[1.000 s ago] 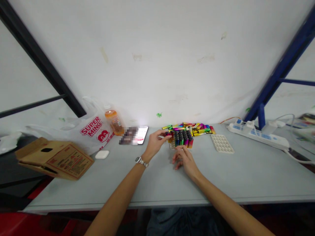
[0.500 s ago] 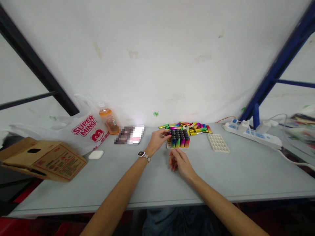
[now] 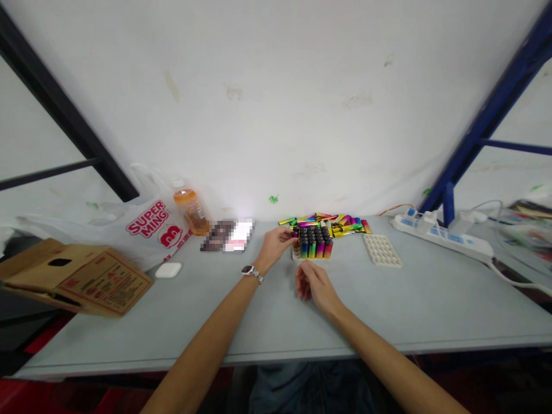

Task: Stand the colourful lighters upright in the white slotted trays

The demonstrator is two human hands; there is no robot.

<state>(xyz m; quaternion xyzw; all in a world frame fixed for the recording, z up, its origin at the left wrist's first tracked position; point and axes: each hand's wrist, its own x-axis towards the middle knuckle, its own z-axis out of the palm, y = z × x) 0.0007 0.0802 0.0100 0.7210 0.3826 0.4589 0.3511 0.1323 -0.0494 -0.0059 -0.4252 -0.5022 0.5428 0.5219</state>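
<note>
A block of rainbow-coloured lighters [image 3: 314, 242] stands upright in a tray near the wall. My left hand [image 3: 276, 244], with a watch on the wrist, reaches to the block's left side, its fingers pinched on a lighter at the edge. Just in front of the block, my right hand [image 3: 313, 282] rests on the table with fingers curled loosely; whether it holds anything is hidden. A heap of loose shiny lighters [image 3: 332, 223] lies behind the block.
An empty white grid tray [image 3: 382, 250] lies to the right, a power strip [image 3: 444, 237] beyond it. To the left are a phone [image 3: 228, 236], an orange drink bottle [image 3: 190, 213], a white plastic bag [image 3: 146, 227], a small white case [image 3: 168, 270] and a cardboard box [image 3: 73, 279].
The view shifted slightly. My right hand drew back a little from the block toward me. The left hand stays at the block's left edge.
</note>
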